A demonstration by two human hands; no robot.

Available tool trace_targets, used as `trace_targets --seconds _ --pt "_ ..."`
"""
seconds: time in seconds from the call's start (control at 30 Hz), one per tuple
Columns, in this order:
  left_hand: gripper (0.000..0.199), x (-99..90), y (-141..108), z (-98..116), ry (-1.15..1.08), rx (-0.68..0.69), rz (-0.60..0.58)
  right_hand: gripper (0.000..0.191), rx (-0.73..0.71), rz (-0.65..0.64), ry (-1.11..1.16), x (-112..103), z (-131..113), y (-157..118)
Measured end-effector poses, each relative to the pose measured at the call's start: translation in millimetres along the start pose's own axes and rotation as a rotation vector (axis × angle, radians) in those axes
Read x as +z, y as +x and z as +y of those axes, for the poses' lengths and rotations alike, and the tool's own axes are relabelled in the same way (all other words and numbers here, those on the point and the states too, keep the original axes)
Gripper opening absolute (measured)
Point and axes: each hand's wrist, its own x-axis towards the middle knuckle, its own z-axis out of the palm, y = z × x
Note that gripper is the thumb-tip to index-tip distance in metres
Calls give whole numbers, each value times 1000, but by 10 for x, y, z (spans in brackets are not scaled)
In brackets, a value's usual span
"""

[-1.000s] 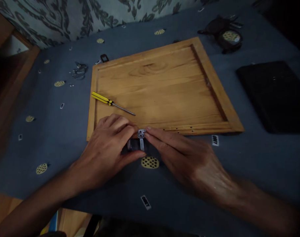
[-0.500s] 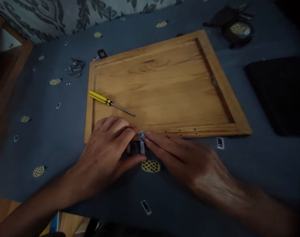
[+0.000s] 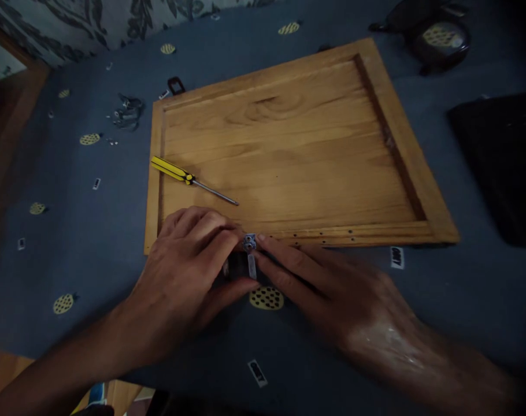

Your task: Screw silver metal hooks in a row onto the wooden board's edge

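A framed wooden panel lies on a blue patterned cloth. At its near edge sits a small metal bracket with a narrow arm pointing toward me. My left hand is curled over the panel's near edge just left of the bracket; what its fingers hold is hidden. The fingertips of my right hand touch the bracket's right side, with the fingers stretched out. A yellow-handled screwdriver rests on the panel's left part, its tip toward the hands. Small dark holes show in the near rail, right of the bracket.
Loose metal parts lie on the cloth left of the panel. A dark buckle-like piece touches its far left side. At the right are a dark flat object and a dark round-ended object.
The view has shifted slightly, so the panel looks a little larger. Both hands stay at the bracket in nearly the same pose.
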Motion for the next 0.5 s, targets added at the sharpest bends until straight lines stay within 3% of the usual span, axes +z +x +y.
trace_targets --seconds 0.5 --pt "35 1 0 8 -11 -21 -2 43 -25 -18 -25 -34 -7 40"
